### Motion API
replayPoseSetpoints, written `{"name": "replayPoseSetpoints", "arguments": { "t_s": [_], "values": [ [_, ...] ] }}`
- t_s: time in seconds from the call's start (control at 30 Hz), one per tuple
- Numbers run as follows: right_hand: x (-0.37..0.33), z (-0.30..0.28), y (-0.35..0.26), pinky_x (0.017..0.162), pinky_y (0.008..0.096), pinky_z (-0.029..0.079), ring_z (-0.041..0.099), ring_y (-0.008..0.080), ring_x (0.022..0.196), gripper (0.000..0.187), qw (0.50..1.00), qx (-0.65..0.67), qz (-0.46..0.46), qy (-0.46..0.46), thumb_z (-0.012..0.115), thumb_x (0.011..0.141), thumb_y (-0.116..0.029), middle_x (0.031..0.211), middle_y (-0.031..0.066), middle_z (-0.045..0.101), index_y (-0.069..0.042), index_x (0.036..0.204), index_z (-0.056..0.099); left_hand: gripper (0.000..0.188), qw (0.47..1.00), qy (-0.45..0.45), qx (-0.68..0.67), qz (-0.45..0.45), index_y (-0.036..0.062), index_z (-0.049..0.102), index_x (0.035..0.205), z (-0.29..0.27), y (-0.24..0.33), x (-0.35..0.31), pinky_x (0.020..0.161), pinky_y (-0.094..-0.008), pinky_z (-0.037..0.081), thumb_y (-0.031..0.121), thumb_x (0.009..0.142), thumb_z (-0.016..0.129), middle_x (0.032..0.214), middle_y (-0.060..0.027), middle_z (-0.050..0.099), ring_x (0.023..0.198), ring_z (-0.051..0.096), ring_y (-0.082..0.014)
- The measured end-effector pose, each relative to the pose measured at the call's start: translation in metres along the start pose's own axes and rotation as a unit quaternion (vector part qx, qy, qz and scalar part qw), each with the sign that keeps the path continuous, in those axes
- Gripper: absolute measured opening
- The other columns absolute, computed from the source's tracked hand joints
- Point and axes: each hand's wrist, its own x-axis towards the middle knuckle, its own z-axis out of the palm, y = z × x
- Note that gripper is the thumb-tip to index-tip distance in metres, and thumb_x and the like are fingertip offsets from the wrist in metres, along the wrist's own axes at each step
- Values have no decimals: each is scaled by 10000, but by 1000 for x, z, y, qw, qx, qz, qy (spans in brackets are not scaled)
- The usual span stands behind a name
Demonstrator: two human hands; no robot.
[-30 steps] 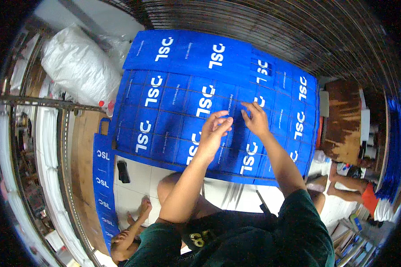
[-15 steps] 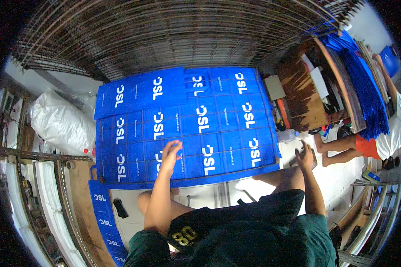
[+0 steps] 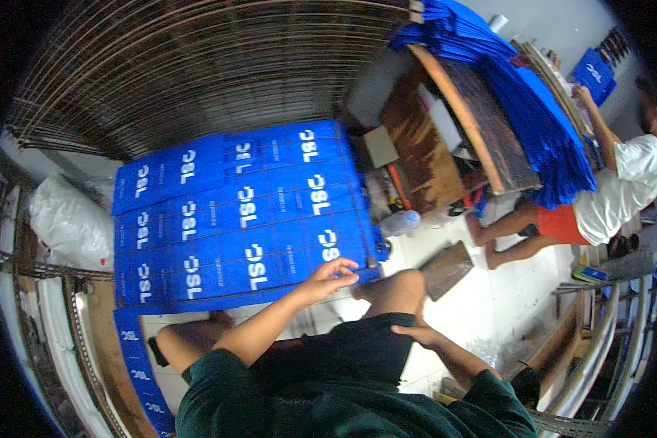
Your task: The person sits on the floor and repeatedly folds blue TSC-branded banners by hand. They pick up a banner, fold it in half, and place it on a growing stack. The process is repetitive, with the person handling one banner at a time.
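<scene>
Blue printed fabric sheets (image 3: 219, 241) lie side by side on a wire drying rack in front of me, with thin wires dividing them. My left hand (image 3: 330, 281) hovers by the near right corner of the sheets, fingers loosely bent and apart, with nothing in it. Lower right, my right hand (image 3: 418, 333) rests on my leg by the hem of the dark shorts (image 3: 358, 350); its fingers are partly stretched, and no object shows in it.
Raised wire racks (image 3: 197, 73) arch over the sheets. A wooden table (image 3: 467, 120) bears piled blue fabric (image 3: 540, 139); a person in a white shirt (image 3: 631, 186) stands beside it. A brown board (image 3: 447, 271) and a clear plastic container (image 3: 401, 223) are on the floor. White plastic bags (image 3: 69, 223) are at left.
The view has turned to the right. My left hand has moved from above the middle of the sheets to their near right corner; my right hand has come down onto my leg.
</scene>
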Motion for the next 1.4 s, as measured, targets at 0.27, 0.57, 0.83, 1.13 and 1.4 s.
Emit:
{"name": "replayPoseSetpoints", "arguments": {
  "t_s": [0.27,0.57,0.83,1.13,1.4],
  "values": [
    [-11,-31,-23,1007,386,304,353,279,1216,1181,992,-105,72,14,798,581,-433,1325,183,349,34,1365,47,428,985,-101,125,69,119,486,1164,53,23,-8,571,-211,382,300,805,632,961,0,555,629,436,-58],
    [66,31,-19,975,576,212,210,429,1250,854,719,-526,-277,359,689,632,-438,1331,228,281,-138,1330,300,1121,696,220,663,-165,78,237,1366,-76,-44,-329,1019,-563,146,648,513,689,1354,-295,214,1278,140,-455],
    [220,149,-14,949,437,359,418,396,1134,701,857,-394,-311,116,683,706,-334,1207,241,448,-77,1275,364,1630,857,243,429,-146,14,-342,1247,-57,-132,-378,1004,-585,-43,585,268,830,1195,-381,-397,1148,-341,-503],
    [222,180,-110,899,387,414,454,315,1122,662,838,-356,-400,102,661,756,-316,1204,196,465,-62,1291,366,1414,852,189,457,-170,24,-221,1234,-77,-155,-392,982,-527,-39,539,396,795,1218,-371,-261,1119,-260,-456],
    [6,44,-261,749,281,469,556,143,903,306,556,-257,-683,397,654,774,-134,1145,97,510,-27,1037,538,1015,859,408,280,-129,41,104,1280,-45,-135,-368,988,-441,145,452,594,729,1306,-300,2,1185,47,-393]
  ]
}}
